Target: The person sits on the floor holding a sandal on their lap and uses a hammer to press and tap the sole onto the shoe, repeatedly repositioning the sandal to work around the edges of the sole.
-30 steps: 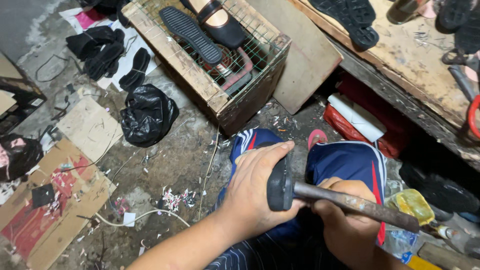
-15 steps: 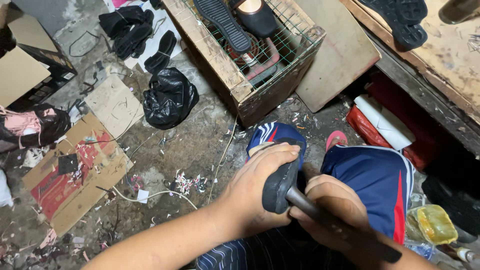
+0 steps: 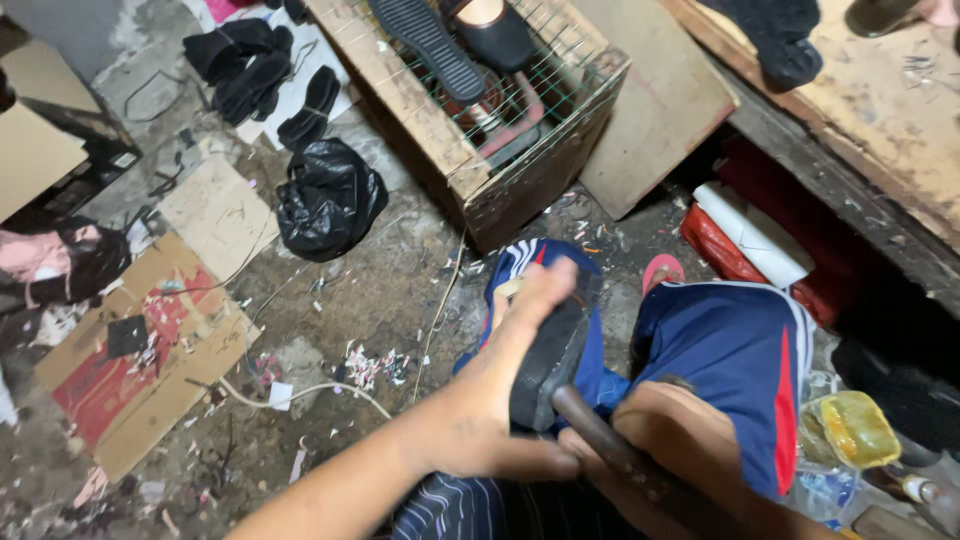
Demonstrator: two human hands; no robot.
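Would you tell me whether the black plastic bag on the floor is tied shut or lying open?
Cannot tell for certain: the black plastic bag sits bunched and bulging on the floor, with no open mouth visible, but no knot shows either.

**One head-worn view, looking steeply down**

A single camera sits on the person's head and tilts down over the lap toward the floor. It is close: the left hand and right hand fill the lower middle, with the knees just beyond. The wire-topped wooden crate lies at 12 o'clock, the black plastic bag at 10 o'clock, flattened cardboard at 9 o'clock, and the wooden worktop at 2 o'clock. No second view shares the scene.
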